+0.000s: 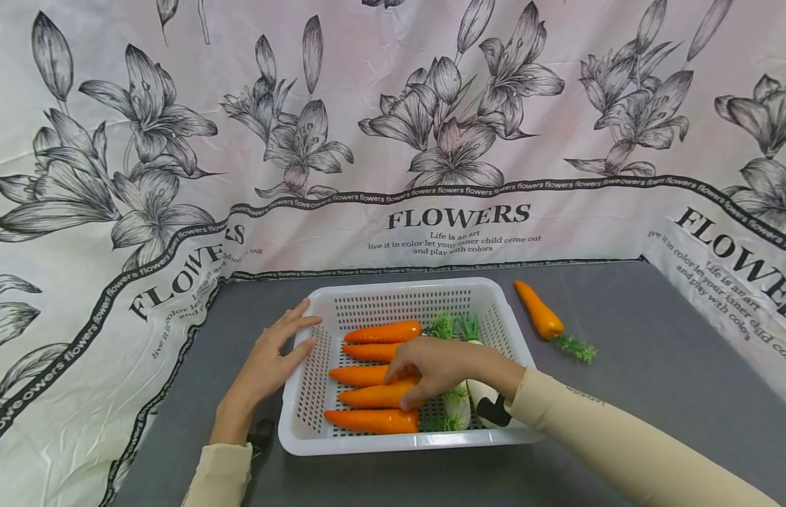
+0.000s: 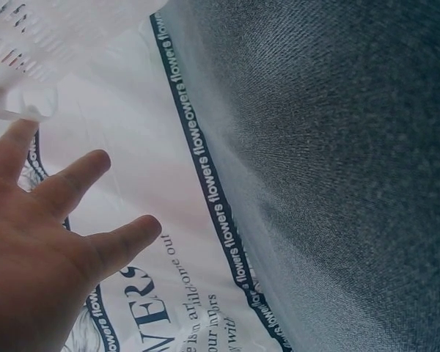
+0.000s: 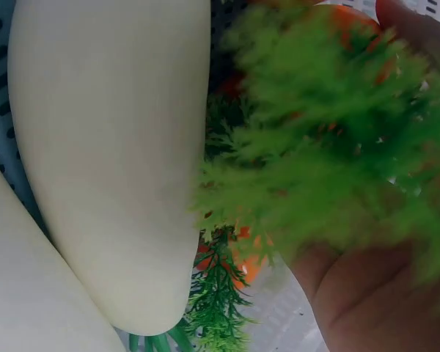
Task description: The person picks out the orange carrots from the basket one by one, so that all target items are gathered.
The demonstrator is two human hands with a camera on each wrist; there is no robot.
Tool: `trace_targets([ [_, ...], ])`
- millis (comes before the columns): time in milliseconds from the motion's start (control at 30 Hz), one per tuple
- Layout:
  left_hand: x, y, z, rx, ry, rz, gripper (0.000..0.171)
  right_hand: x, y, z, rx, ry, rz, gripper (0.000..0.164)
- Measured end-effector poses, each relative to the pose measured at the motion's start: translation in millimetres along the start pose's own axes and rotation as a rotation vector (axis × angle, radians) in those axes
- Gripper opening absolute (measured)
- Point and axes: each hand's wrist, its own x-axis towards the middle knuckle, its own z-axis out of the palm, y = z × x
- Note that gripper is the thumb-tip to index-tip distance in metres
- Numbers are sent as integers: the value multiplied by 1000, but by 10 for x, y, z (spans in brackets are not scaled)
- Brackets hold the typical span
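A white perforated plastic basket (image 1: 402, 442) holds several orange carrots (image 1: 370, 421) in a row, tips to the left. Two white radishes (image 3: 110, 147) with green tops lie along its right side. My right hand (image 1: 440, 366) reaches in from the right and grips a carrot (image 1: 370, 396) near its thick end, thumb on the near side. Feathery green leaves (image 3: 315, 147) hide much of that grip in the right wrist view. At the basket's upper left rim, my left hand (image 1: 272, 359) touches the edge with fingers spread and fairly straight.
One carrot (image 1: 537, 310) with a green top lies outside the basket, to the right on the grey tabletop (image 1: 621, 366). A flower-printed cloth (image 1: 456, 236) stands behind the table and along both sides. A small dark object (image 1: 262, 436) sits by the left wrist.
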Motion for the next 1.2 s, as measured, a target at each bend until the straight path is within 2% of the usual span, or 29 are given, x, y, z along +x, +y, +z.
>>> trace_targets([
  [200, -4, 4, -7, -5, 0, 2, 40, -49, 94, -29, 94, -17, 58, 39],
  [300, -3, 10, -7, -7, -2, 2, 40, -73, 111, -51, 141, -27, 52, 39],
  [767, -7, 12, -2, 7, -1, 0, 41, -113, 107, -75, 151, -41, 65, 43],
  [933, -6, 3, 3, 11, 0, 1, 41, -187, 106, -90, 204, 29, 84, 43],
  [1200, -4, 0, 0, 9, -3, 1, 41, -368, 121, -192, 344, 226, 103, 47],
])
